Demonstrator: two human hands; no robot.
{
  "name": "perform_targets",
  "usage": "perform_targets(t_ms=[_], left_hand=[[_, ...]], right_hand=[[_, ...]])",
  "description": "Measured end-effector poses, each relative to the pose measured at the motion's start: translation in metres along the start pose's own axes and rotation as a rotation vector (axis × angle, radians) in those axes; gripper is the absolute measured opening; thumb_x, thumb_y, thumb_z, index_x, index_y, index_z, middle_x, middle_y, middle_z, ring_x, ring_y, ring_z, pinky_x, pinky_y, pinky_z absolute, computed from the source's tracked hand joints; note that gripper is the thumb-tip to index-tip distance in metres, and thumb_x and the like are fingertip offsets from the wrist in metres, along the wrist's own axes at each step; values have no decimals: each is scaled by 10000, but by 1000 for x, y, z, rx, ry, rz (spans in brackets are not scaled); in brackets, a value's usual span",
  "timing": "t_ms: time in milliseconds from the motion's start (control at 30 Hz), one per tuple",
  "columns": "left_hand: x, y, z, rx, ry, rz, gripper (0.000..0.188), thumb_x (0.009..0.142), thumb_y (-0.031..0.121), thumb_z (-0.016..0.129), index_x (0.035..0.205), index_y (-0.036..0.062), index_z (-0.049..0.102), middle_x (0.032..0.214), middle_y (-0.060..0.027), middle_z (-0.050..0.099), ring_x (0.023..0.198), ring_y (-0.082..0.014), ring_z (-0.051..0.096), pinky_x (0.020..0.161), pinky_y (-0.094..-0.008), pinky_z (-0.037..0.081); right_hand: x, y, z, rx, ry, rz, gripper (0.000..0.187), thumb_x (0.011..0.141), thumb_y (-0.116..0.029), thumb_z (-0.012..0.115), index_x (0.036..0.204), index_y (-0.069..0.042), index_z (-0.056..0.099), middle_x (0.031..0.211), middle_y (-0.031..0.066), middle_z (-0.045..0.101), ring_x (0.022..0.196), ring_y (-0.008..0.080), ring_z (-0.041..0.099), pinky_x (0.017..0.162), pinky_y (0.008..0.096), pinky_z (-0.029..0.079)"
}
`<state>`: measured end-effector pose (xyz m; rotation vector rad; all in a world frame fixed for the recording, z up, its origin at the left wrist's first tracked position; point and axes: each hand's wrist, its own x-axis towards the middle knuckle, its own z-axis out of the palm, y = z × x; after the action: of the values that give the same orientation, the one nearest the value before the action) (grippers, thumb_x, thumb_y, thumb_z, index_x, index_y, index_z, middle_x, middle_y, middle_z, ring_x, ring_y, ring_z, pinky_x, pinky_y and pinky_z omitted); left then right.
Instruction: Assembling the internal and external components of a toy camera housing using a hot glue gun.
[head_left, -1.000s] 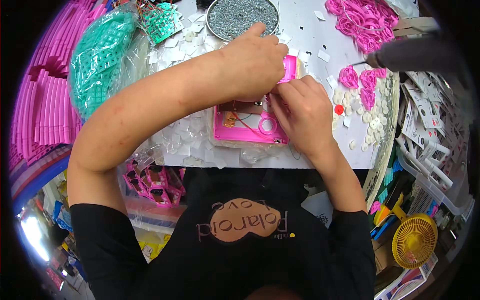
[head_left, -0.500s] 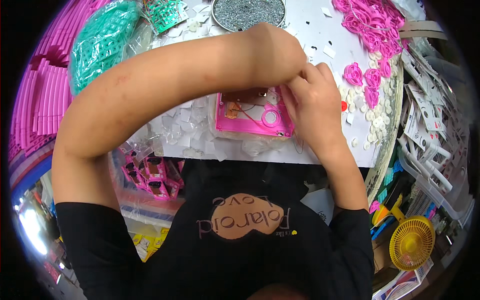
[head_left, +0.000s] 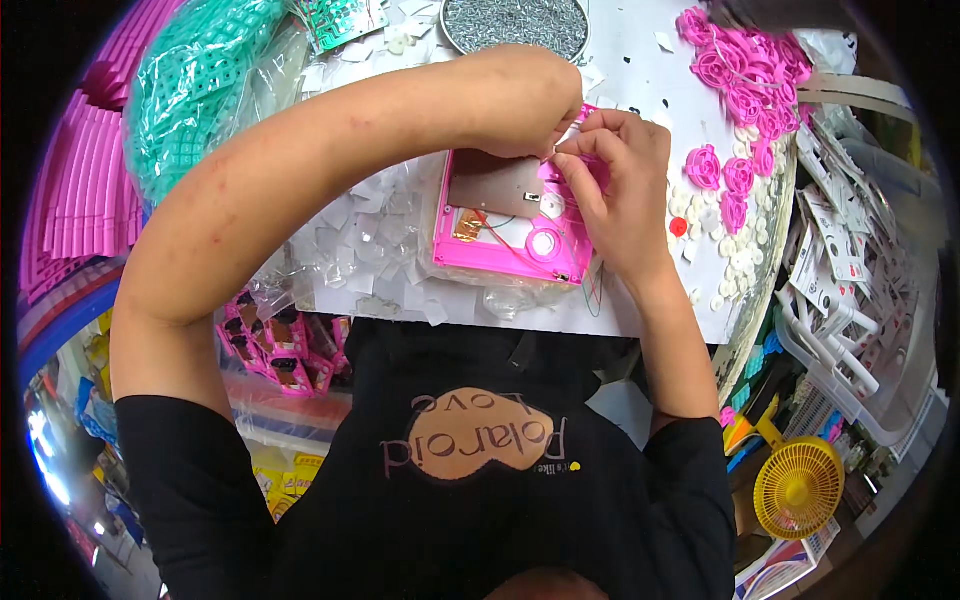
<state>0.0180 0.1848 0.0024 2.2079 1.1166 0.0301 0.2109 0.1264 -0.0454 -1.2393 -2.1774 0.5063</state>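
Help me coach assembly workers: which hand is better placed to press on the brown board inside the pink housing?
Probably the left hand: it hovers right at the upper edge of the brown board in the pink housing. The right hand sits over the housing's right side, fingertips pinching something small.

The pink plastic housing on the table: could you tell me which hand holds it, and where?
Both hands meet at the pink housing's far right corner: left hand and right hand pinch there.
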Motion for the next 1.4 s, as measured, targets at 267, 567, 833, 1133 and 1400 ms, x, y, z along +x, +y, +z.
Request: perform_targets(t_ms=[267, 567, 833, 1133, 1400], left_hand=[[8, -1, 5, 35, -12, -2, 134, 720, 109, 805, 725, 34, 694, 702, -161, 683, 698, -337, 681, 660, -442, 534], [14, 6, 12, 113, -11, -3, 103, 747, 136, 776, 756, 42, 737, 755, -188, 706, 737, -367, 699, 686, -459, 559], [-3, 0, 26, 141, 148, 80, 104, 785, 97, 685, 808, 27, 758, 807, -210, 711, 777, -387, 712, 705, -483, 575], [12, 23, 4, 288, -43, 14, 168, 773, 108, 715, 895, 0, 756, 885, -222, 737, 839, -405, 737, 708, -465, 604], [19, -10, 4, 256, -81, 170, 150, 764, 148, 718, 780, -2, 728, 773, -196, 713, 697, -361, 698, 651, -440, 558]], right_hand=[[8, -2, -4, -43, -87, 38, 121, 780, -117, 813, 871, -44, 782, 1108, 90, 665, 1071, 322, 492, 950, 409, 442], [-8, -3, -14, -80, -42, -130, 187, 785, -83, 776, 970, -63, 794, 1128, 79, 710, 1064, 334, 545, 931, 406, 482], [-16, -13, -14, -174, -47, -206, 286, 786, -61, 769, 1072, -41, 758, 1109, 111, 708, 1080, 371, 575, 913, 435, 519], [-13, -36, -16, -323, -209, -147, 316, 829, -62, 740, 1143, -24, 739, 1168, 144, 677, 1111, 391, 580, 913, 445, 531], [-17, -9, -10, -148, -61, -245, 288, 832, -95, 718, 1113, -35, 737, 1076, 82, 679, 1017, 321, 601, 865, 433, 525]])
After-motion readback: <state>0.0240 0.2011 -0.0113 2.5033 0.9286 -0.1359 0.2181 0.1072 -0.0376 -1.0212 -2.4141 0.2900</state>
